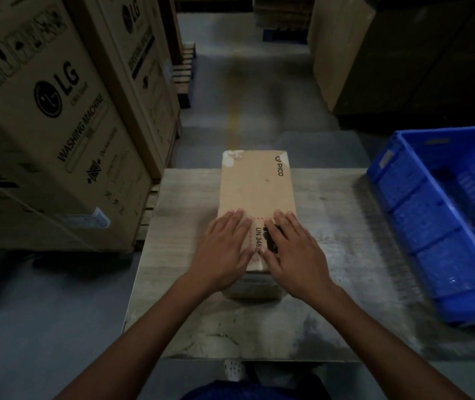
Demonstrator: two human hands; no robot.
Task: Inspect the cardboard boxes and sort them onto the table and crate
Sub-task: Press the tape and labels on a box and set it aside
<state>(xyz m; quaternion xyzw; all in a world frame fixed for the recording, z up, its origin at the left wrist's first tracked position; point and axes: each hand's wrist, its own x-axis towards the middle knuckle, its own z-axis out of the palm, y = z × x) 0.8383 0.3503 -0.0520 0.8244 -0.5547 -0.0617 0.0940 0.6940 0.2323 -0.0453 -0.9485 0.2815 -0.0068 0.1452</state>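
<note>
both hands flat on the pico box

a long cardboard box [256,192] lies lengthwise on the grey table [331,226], its far end reaching past the table's far edge. it has "pico" printed near the far right corner and a label reading "un 348" at the near end, partly covered. the left hand [223,249] and the right hand [295,249] both rest on top of the near end, side by side, fingers straight and pointing away from the person. neither hand clenches or grasps anything; the palms and fingers simply press on the lid. a blue crate [444,220] sits on the right side of the table, well apart from the box, and looks blurred. to the left of the table stand tall washing machine cartons [51,111] marked "lg". more brown cartons [343,53] stand in the dim far right.
</note>
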